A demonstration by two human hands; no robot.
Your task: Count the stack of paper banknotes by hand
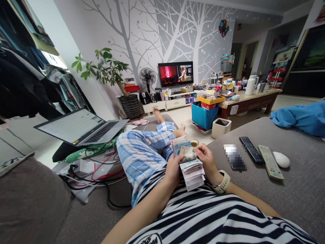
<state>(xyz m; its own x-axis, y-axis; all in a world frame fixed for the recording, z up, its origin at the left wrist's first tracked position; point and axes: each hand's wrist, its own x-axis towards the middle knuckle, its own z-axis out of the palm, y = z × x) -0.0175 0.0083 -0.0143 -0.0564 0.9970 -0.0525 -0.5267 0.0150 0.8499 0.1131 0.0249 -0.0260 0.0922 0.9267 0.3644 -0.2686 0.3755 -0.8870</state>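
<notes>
My left hand [174,167] is closed on a thick stack of paper slips that look like banknotes [193,173], held above my lap. The stack bends over the fingers, its lower ends fanned toward me. Pink and blue notes [180,143] show at the far end. My right hand [207,159] pinches the right edge of a greenish-beige note [188,153] on top, thumb and forefinger together. A pale watch [222,183] is on the right wrist. Print on the notes is too small to read.
On the grey sofa to the right lie a blurred-out phone [235,156], a black remote [251,150], a beige remote [270,162] and a white mouse [281,159]. An open laptop [86,130] and tangled cables [101,178] are at left. Beyond stands a white bin [220,128].
</notes>
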